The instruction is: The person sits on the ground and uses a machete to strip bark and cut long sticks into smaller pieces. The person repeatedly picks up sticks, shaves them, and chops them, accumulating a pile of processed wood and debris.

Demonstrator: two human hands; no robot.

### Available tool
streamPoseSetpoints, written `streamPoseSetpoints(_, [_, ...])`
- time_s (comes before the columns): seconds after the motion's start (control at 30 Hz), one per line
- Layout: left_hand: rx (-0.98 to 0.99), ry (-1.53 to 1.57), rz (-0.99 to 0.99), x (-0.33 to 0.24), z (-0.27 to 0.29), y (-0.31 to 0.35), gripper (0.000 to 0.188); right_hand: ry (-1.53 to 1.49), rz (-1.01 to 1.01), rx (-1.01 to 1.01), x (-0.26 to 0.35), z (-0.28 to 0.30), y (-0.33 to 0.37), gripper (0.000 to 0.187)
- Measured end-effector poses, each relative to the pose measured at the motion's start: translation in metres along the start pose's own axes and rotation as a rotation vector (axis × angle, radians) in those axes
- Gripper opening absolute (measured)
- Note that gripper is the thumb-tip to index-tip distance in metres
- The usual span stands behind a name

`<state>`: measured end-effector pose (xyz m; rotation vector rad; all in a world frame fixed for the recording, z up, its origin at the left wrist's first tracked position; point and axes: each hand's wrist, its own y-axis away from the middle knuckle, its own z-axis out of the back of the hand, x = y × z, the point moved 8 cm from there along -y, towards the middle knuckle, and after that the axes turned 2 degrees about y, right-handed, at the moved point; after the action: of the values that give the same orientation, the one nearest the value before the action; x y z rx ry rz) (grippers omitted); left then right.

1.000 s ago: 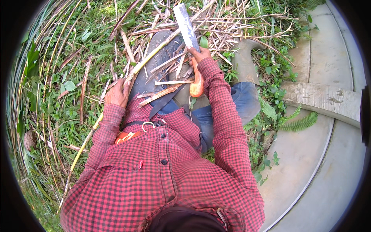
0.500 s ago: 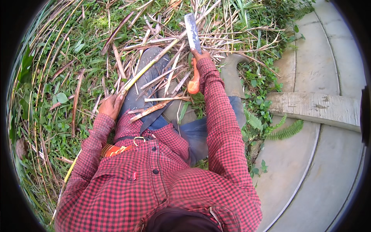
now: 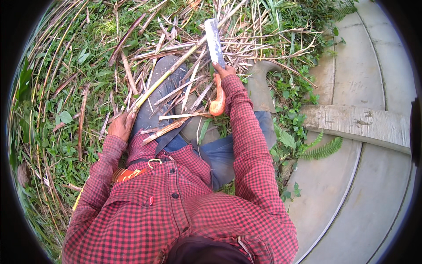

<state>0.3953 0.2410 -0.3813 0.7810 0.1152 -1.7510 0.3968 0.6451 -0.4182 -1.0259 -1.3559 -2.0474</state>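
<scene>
My right hand (image 3: pixel 223 72) is closed round the machete (image 3: pixel 214 42) where its orange handle (image 3: pixel 217 99) meets the blade. The blade points away from me and lies close against a long pale yellow stalk (image 3: pixel 165 78); I cannot tell whether they touch. My left hand (image 3: pixel 122 125) grips the near end of that stalk beside my left thigh. From there the stalk slants up and to the right across my leg. Split dry strips (image 3: pixel 169 128) lie over my lap, which a dark cloth partly covers.
Dry stalk pieces (image 3: pixel 246 48) are heaped beyond my boots (image 3: pixel 260 86). Grass (image 3: pixel 66 99) and long bent stalks lie on the left. At the right is a concrete surface (image 3: pixel 334 185) with a wooden plank (image 3: pixel 356 123) across it, bordered by a fern (image 3: pixel 323 148).
The machete has come slightly nearer and to the left with my right hand. My left hand keeps its grip on the stalk, shifted a little left and nearer.
</scene>
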Motion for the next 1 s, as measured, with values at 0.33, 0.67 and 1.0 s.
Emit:
streamPoseSetpoints(0.33, [-0.141, 0.108, -0.196, -0.052, 0.037, -0.023, 0.024, -0.185, -0.021, 0.087, -0.028, -0.029, 0.051, 0.04])
streamPoseSetpoints(0.67, [0.029, 0.005, -0.455, -0.168, -0.055, -0.243, 0.038, -0.564, -0.186, 0.118, -0.085, -0.015, 0.1, 0.034])
streamPoseSetpoints(1.0, [0.547, 0.079, -0.25, -0.16, -0.086, -0.268, 0.048, -0.601, -0.13, 0.139, -0.096, -0.021, 0.083, 0.037])
